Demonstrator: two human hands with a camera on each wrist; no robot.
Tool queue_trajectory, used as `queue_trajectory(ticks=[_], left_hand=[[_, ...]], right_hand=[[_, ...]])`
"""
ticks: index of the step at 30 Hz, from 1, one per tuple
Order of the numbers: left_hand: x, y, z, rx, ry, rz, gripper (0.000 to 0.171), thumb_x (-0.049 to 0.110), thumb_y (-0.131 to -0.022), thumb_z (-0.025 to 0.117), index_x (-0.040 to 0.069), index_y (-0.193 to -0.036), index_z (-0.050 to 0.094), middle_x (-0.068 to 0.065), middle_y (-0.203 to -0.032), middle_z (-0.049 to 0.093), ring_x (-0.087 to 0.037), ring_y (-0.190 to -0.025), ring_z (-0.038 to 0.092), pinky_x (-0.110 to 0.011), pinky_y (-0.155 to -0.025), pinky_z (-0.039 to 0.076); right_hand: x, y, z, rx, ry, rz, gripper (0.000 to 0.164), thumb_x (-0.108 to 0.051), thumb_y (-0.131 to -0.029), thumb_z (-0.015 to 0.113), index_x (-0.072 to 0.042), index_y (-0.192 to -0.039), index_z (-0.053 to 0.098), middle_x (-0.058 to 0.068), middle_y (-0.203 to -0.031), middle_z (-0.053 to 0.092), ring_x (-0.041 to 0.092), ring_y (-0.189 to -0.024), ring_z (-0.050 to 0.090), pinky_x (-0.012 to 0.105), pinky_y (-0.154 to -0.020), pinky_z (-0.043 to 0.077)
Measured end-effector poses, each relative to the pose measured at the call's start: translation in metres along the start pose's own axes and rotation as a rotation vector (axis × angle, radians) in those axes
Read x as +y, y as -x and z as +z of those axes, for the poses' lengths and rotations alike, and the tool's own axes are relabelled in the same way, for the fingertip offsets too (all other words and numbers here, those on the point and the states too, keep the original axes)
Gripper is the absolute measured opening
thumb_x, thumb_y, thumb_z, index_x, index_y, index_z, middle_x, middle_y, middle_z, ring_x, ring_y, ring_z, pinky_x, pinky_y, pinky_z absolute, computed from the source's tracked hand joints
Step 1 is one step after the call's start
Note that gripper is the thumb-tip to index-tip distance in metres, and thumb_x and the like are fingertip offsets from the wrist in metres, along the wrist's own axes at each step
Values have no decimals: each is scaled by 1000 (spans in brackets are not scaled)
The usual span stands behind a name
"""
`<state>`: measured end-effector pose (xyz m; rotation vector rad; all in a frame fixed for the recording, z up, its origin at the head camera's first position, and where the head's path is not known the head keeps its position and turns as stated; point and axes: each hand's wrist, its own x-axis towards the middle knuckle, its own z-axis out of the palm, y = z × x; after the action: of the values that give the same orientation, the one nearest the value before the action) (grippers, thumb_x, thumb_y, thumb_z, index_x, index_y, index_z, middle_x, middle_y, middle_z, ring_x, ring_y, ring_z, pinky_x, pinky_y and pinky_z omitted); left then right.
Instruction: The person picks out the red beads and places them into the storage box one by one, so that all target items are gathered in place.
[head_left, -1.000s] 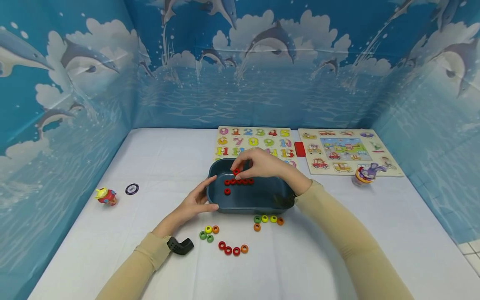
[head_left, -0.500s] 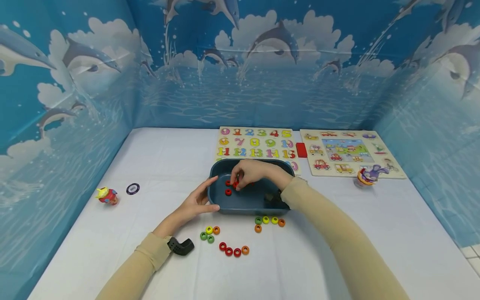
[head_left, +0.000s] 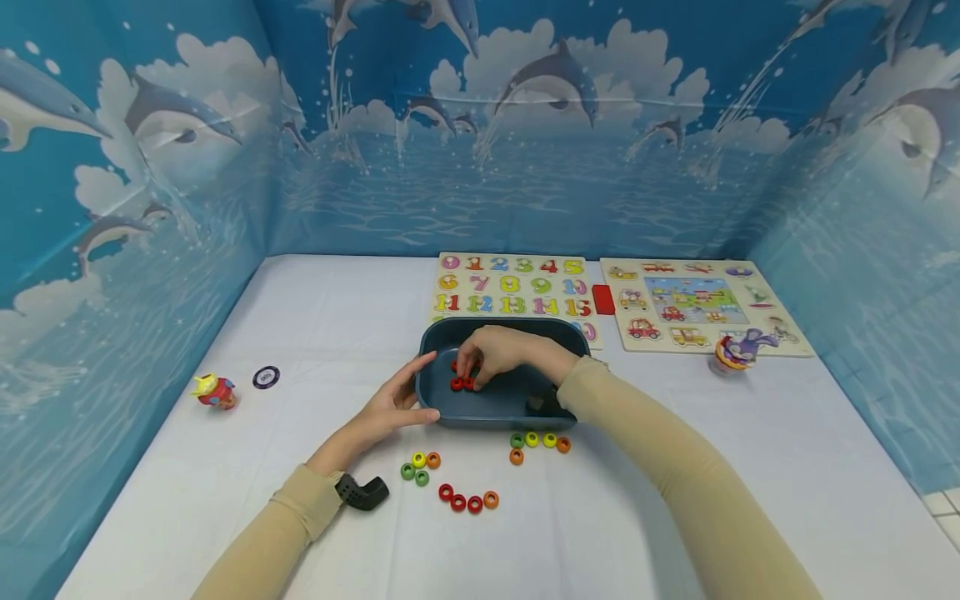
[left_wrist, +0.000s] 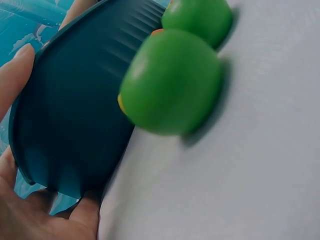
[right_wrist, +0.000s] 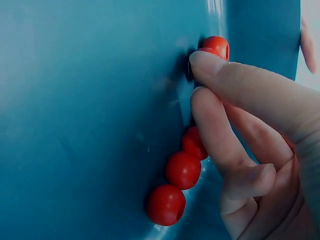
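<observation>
A dark blue-green tray (head_left: 480,420) lies on the white cloth. My left hand (head_left: 386,408) holds its left end, thumb along the near side; in the left wrist view its fingers (left_wrist: 85,212) curl about the wall. Inside the tray, my right hand (head_left: 498,350) pinches a red bead (head_left: 468,383) between thumb and fingertips. That bead is right beside another red bead (head_left: 456,384). More red beads (right_wrist: 183,170) lie in a row under the right hand, mostly hidden in the head view.
Loose beads lie before the tray: green beads (head_left: 407,472), yellow beads (head_left: 532,439), orange beads (head_left: 563,446), red beads (head_left: 458,503). Behind are a number puzzle (head_left: 510,285), a red block (head_left: 603,300) and a vehicle puzzle (head_left: 697,337). Toy figures (head_left: 216,392) and a round chip (head_left: 266,377) stand aside.
My right hand has lowered into the tray with the red bead and moved toward the near side, bringing it beside the lone red bead. The left hand stays on the tray.
</observation>
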<state>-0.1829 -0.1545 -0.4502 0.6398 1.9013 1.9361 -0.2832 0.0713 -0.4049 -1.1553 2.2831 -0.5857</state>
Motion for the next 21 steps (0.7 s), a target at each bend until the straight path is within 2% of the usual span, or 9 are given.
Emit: queue_trajectory(ticks=[4, 8, 11, 15, 18, 21], left_hand=[[-8, -2, -2, 3, -1, 14, 82, 4, -78, 67, 15, -143, 19, -2, -148, 5, -24, -133, 12, -35, -105, 21], [-10, -2, -2, -2, 1, 35, 82, 7, -78, 69, 15, -143, 19, -4, -148, 5, -25, -133, 11, -35, -105, 20], [-10, -1, -1, -5, 2, 40, 83, 8, -77, 69, 14, -143, 19, -5, -148, 6, -25, -133, 11, -35, -105, 20], [-8, -1, -1, -8, 14, 37, 83, 6, -77, 69, 14, -143, 19, -5, -148, 6, -25, -133, 12, -36, -105, 20], [-8, -1, -1, -6, 10, 28, 82, 6, -78, 68, 17, -143, 20, -3, -147, 7, -23, -133, 13, -34, -105, 21], [-9, -1, -2, 0, -1, 21, 81, 7, -78, 69, 19, -143, 22, -1, -147, 7, -21, -133, 13, -32, -104, 22]], right_hand=[[0, 1, -1, 14, 3, -15, 24, -15, -70, 76, -19, -92, 67, -10, -90, 63, 7, -83, 58, 21, -68, 49], [-10, 10, -12, 48, -26, -31, 26, -14, -72, 75, -15, -97, 67, -7, -95, 63, 8, -79, 59, 22, -66, 50], [-24, 28, -27, 111, -69, -61, 26, -14, -75, 72, -13, -100, 66, -4, -97, 63, 11, -73, 59, 24, -63, 51], [-46, 58, -41, 198, -148, -151, 27, -18, -79, 69, -12, -104, 64, -3, -99, 62, 12, -70, 58, 28, -61, 51], [-59, 81, -36, 248, -191, -234, 27, -22, -80, 67, -14, -106, 63, -4, -96, 62, 11, -68, 58, 28, -55, 49], [-68, 99, -18, 281, -208, -313, 25, -23, -81, 67, -17, -105, 63, -7, -90, 62, 9, -67, 57, 26, -49, 46]])
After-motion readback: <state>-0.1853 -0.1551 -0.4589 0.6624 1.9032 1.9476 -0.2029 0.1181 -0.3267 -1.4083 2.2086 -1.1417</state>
